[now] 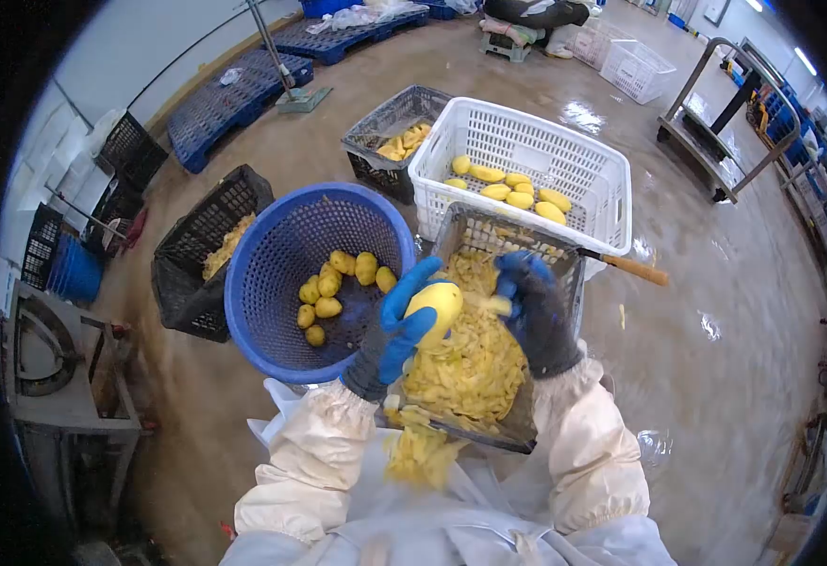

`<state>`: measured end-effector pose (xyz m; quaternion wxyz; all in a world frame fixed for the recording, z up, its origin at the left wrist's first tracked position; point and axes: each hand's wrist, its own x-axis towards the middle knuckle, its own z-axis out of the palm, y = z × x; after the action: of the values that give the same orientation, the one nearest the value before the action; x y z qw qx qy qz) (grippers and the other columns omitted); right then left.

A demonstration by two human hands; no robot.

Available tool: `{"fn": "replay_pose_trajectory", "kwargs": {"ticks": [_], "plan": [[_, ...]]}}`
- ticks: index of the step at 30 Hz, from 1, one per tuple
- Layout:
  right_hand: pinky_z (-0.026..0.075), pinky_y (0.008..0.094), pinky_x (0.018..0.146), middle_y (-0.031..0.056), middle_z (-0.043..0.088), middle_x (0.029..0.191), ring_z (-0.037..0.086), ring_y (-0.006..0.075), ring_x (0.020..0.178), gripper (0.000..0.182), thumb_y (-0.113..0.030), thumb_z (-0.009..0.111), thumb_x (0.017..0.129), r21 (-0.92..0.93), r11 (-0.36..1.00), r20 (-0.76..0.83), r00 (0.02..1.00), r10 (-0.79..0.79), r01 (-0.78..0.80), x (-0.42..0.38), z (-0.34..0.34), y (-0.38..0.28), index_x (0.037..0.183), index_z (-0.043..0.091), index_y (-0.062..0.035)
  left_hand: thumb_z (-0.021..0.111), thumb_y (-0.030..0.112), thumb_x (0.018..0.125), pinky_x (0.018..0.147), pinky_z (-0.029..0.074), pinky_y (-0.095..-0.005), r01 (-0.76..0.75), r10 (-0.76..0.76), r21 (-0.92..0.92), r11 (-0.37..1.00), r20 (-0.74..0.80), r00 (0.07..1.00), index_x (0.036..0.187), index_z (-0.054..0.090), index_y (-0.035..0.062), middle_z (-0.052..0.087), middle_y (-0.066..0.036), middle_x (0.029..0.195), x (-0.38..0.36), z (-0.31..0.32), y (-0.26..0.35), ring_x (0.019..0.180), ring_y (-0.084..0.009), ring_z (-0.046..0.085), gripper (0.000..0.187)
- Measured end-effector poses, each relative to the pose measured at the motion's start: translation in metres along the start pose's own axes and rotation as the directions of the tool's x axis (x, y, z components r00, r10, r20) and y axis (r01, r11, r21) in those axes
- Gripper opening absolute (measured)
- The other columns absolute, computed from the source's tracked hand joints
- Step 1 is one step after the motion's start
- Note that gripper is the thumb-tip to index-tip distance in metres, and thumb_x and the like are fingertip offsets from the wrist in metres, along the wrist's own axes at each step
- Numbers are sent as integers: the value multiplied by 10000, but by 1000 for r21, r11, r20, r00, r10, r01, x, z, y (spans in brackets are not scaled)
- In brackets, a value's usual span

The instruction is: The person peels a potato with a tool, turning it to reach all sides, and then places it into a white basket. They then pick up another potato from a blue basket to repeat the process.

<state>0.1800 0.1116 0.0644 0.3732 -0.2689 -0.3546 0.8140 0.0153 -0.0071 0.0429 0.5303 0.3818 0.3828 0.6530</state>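
In my left hand (399, 330), gloved in blue, is a yellow potato (440, 309) with a largely peeled surface. My right hand (531, 307), in a dark blue glove, is curled just right of the potato; what its fingers grip is hidden by blur. A pale strip shows between the two hands. Beneath them a dark crate (564, 274) holds a heap of potato peels (470, 373). More peels (421, 459) hang over its near edge onto my apron. A wooden-handled tool (632, 268) lies across the crate's far right corner.
Several unpeeled potatoes (330, 286) lie in a blue basket (248, 269) at left. Beyond, a white basket (536, 132) holds peeled potatoes (519, 193). Black crates (196, 297) with peelings flank them. A trolley (715, 156) stands far right; blue pallets (229, 104) lie along the wall.
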Motion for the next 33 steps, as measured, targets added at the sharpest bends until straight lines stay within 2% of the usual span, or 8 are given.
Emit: {"fn": "replay_pose_trajectory", "kwargs": {"ticks": [3,8,12,15,17,21,28,33], "plan": [[367,187,438,-4,562,668,483,67,520,162,-207,590,874,-321,940,21,992,126,-113,-7,12,2,903,609,-49,632,371,828,795,500,-299,-117,121,298,947,5,993,1398,306,24,562,-90,1106,1,4,2,946,-164,561,744],[385,188,445,31,580,672,497,83,518,142,-174,579,883,-13,992,-165,979,-122,122,18,-25,2,918,594,-37,622,358,838,869,472,-316,83,-83,-17,996,-6,996,1371,357,28,561,-99,1160,-1,8,10,1009,-171,567,680],[409,203,502,14,572,709,506,77,556,142,-185,605,878,-223,975,64,998,-7,21,-15,15,-1,897,598,-44,469,432,933,795,521,-320,150,-322,-732,664,-99,942,1256,481,36,609,-112,1078,8,-5,-18,914,-203,625,511],[436,223,520,31,613,735,550,95,575,166,-184,638,853,-508,653,523,804,-284,561,-25,31,42,908,607,-31,442,464,932,735,542,-318,233,-376,-609,758,-116,919,1217,503,54,619,-114,1008,4,-6,-13,864,-204,630,504],[430,228,521,41,621,725,547,100,562,173,-172,643,843,-626,572,517,831,-205,531,-23,23,44,924,608,-22,429,481,932,706,553,-317,285,-409,-544,789,-119,905,1198,514,62,624,-114,973,1,-7,-13,839,-204,632,503],[407,206,500,38,616,687,555,89,568,127,-167,621,862,-389,896,-168,940,-296,212,23,-14,12,886,612,-43,453,506,912,651,555,-346,448,-402,-505,738,204,893,1199,516,43,623,-133,970,-1,-5,-16,841,-247,631,549],[419,209,467,39,624,692,581,93,569,139,-165,619,866,-493,845,162,976,-146,208,-12,22,39,888,627,-28,432,515,921,683,545,-353,267,-351,-566,780,-42,935,1128,557,49,629,-143,993,4,-15,-24,853,-268,632,525],[417,209,479,60,628,703,562,97,547,158,-175,614,870,-423,870,-156,925,-346,254,25,-17,4,877,610,-17,434,499,926,681,544,-360,435,-415,-590,680,180,892,1137,550,59,636,-138,987,2,-5,-21,824,-281,634,501]]}}
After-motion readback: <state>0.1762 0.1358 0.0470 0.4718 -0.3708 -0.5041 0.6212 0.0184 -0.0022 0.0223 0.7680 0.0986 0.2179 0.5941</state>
